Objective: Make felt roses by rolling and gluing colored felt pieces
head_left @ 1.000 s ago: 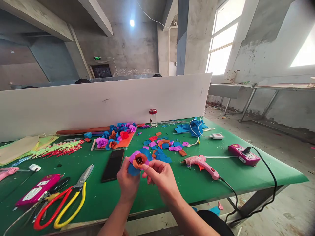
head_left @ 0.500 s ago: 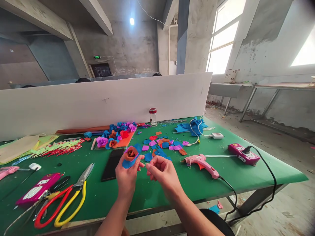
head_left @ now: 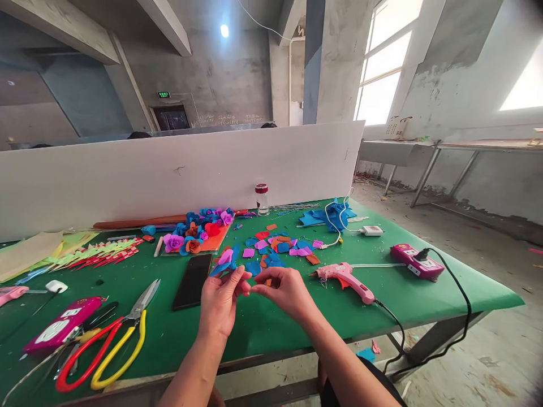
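Near the middle of the green table, my left hand (head_left: 220, 299) pinches a paper flower (head_left: 225, 261) with blue and pink-purple petals, tilted to show its side. My right hand (head_left: 285, 291) is just to the right, thumb and fingertips pressed together close to the left fingertips; anything between them is too small to make out. Loose petal pieces (head_left: 300, 252) in blue, pink and orange lie beyond the hands. A black phone (head_left: 192, 282) lies left of my left hand. The pink glue gun (head_left: 347, 278) rests to the right of my right hand.
Finished paper flowers (head_left: 193, 245) are heaped at the back left. Red-and-yellow-handled scissors (head_left: 138, 311) and a magenta power strip (head_left: 63, 324) lie left; another magenta power strip (head_left: 418, 262) sits right with a black cable. A jar (head_left: 262, 200) stands before the white partition (head_left: 190, 175).
The flower in my left hand has turned from facing me to showing its side. My right hand has shifted slightly, its fingers stretched further toward the left. The camera view has moved a little.
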A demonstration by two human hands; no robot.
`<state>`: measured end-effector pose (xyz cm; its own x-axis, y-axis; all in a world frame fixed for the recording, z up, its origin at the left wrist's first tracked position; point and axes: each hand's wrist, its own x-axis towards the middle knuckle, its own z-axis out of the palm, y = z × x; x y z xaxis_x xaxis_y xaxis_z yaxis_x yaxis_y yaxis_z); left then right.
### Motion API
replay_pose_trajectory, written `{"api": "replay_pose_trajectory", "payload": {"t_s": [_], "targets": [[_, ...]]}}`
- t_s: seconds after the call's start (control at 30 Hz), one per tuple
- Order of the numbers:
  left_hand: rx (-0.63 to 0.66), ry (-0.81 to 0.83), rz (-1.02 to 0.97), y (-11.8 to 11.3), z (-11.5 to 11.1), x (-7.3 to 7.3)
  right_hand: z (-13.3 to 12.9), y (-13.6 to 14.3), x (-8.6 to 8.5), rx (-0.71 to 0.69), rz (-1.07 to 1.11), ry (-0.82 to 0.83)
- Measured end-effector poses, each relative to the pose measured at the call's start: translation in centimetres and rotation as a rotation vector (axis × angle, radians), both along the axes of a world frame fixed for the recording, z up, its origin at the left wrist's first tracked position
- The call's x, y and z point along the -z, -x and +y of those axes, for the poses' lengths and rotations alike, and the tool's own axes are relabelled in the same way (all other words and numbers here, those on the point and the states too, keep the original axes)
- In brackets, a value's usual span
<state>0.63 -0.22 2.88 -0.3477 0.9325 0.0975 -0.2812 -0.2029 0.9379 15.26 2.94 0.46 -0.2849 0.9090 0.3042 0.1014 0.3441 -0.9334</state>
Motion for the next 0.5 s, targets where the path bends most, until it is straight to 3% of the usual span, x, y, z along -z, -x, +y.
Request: {"api": "replay_pose_trajectory", "payload": {"t_s": [0.13, 0.27, 0.33, 0.43, 0.5], "targets": [[-0.04, -0.003, 0.009, -0.1, 0.0, -0.2, 0.0, 0.3, 0.3, -0.051, -0.09, -0.004], [0.056, -0.006, 0.039, 0.0, 0.2, 0.0, 0.3, 0.7, 0.8, -0.04, 0.02, 0.026], [0.093, -0.016, 0.147, 0.3, 0.5, 0.5, 0.3, 1.0, 0.8, -0.077, 0.096, 0.042], [0.038, -0.08, 0.307, 1.0, 0.9, 1.2, 0.9, 0.7, 0.6, -0.104, 0.113, 0.032], [-0.04, -0.18, 0.34, 1.3, 1.0, 1.3, 1.7, -0.5, 0.3, -0.03, 0.083, -0.011]]}}
